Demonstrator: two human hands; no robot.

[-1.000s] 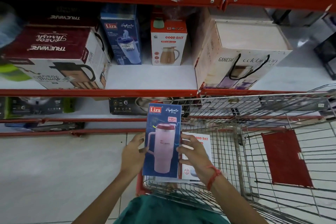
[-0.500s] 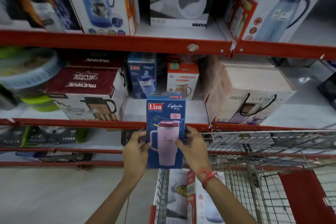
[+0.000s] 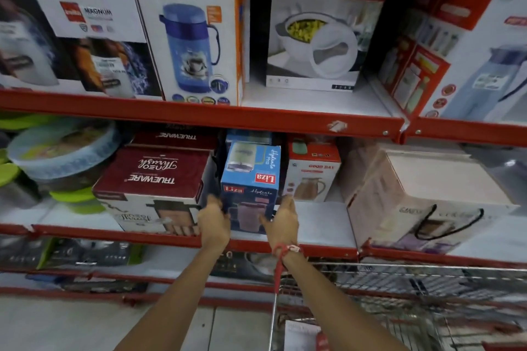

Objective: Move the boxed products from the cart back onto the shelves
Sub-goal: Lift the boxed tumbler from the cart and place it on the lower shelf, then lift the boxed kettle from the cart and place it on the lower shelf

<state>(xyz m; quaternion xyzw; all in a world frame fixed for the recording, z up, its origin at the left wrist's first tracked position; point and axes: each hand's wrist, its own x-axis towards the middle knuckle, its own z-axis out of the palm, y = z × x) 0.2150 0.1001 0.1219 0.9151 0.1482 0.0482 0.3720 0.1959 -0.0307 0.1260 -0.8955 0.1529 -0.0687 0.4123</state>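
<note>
A blue Liza Hydrate Pro box (image 3: 251, 179) stands upright near the front of the middle shelf (image 3: 322, 225), in the gap between a maroon Trueware box (image 3: 154, 177) and a white-and-orange Good Day box (image 3: 312, 177). My left hand (image 3: 214, 222) grips its lower left side and my right hand (image 3: 282, 225) its lower right side. I cannot tell whether its base rests on the shelf. A second blue box (image 3: 248, 135) shows just behind it. The wire cart (image 3: 399, 268) is at the lower right, with a white box (image 3: 302, 333) inside.
A large pale box with a black cord handle (image 3: 427, 194) fills the shelf to the right. The top shelf holds a Cello flask box (image 3: 188, 31) and a casserole box (image 3: 316, 31). Green-lidded containers (image 3: 57, 151) sit at the left.
Both hands lifted the blue box up from over the cart and pushed it forward into the gap on the middle shelf. My view tilted upward.
</note>
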